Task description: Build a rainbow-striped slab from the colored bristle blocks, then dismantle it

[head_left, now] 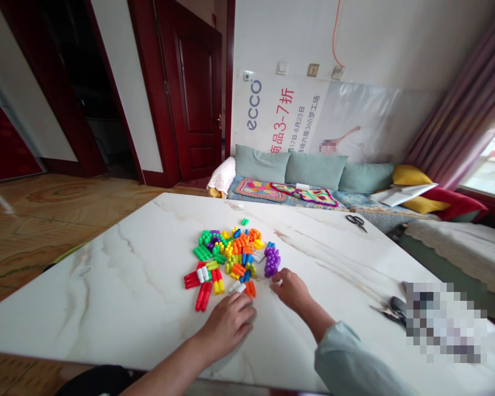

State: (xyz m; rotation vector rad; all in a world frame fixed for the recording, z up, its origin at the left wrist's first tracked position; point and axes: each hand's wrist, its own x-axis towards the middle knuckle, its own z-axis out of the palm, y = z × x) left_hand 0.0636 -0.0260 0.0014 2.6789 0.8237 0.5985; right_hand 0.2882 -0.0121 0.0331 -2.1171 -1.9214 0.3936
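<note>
My left hand [231, 322] rests low over the marble-look table, its fingers loosely bent and a little apart. Its fingertips lie right beside a white plastic piece [240, 288] and an orange piece [251, 289]; whether they touch is unclear. My right hand [291, 286] is just below a cluster of purple pieces [272, 260], with thumb and forefinger curved and a small gap between them. Nothing shows in its grasp. Left of the hands lie red pieces [203, 297] and yellow pieces [218, 281]. Farther back are green pieces [202, 253] and orange pieces [242, 242].
The pieces lie on a white table [127, 286]. Black-handled scissors [356, 221] lie near its far right edge, a second dark-handled cutting tool [391, 312] at the right. One green piece [245, 221] sits apart behind the pile. A cushioned sofa [272, 190] stands beyond.
</note>
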